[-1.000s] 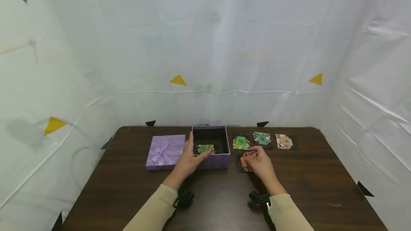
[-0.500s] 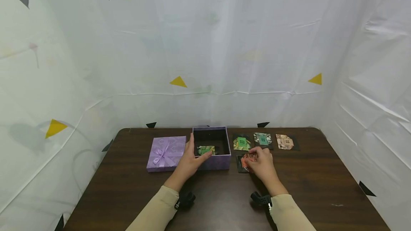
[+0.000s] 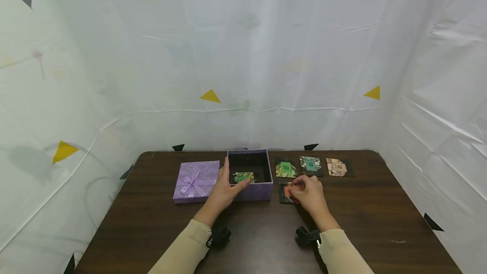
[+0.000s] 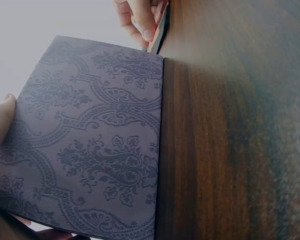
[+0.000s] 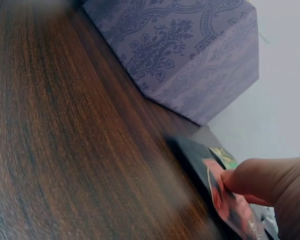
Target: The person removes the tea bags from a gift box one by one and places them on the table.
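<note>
An open purple box (image 3: 252, 192) stands mid-table with a green patterned card (image 3: 243, 177) inside. My left hand (image 3: 222, 193) grips its front-left corner, thumb up the left wall and fingers along the front. In the left wrist view the box's embossed wall (image 4: 95, 145) fills the frame, with my thumb (image 4: 0, 120) at its edge. Just right of the box, my right hand (image 3: 310, 193) pinches a red card (image 3: 291, 191) on a black backing, which is low over the table. The right wrist view shows a fingertip (image 5: 262, 180) on that red card (image 5: 224, 202) beside the box (image 5: 190, 50).
The purple lid (image 3: 195, 181) with a bow lies left of the box. Three more cards lie in a row behind my right hand: green (image 3: 285, 168), teal (image 3: 310, 164), tan (image 3: 336, 167). White sheeting walls off the dark wooden table (image 3: 380, 215) at the back and sides.
My right hand has shifted only slightly over the red card. The left hand and the box have stayed in place.
</note>
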Demonstrator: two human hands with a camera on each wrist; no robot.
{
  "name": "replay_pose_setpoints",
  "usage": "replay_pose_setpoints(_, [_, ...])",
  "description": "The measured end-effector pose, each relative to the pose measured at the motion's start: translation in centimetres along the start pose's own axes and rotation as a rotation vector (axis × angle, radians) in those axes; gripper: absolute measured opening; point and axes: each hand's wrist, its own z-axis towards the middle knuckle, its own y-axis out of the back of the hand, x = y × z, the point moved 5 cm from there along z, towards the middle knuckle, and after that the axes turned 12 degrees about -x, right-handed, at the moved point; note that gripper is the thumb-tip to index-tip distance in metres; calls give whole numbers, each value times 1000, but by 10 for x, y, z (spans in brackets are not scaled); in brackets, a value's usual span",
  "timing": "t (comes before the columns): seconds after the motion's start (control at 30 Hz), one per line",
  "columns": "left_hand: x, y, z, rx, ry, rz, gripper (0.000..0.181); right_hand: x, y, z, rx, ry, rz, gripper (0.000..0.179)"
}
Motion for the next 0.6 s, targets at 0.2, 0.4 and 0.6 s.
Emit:
replay_pose_setpoints(0.2, [-1, 0, 0, 2, -1, 1, 123, 2, 0, 3, -30, 62, -5, 21])
replay_pose_setpoints(0.4, [-2, 0, 0, 2, -1, -16, 119, 2, 2, 3, -9, 10, 76, 20])
replay_pose_setpoints(0.6, [0, 0, 0, 2, -7, -6, 123, -11, 13, 0, -59, -290, 418, 26])
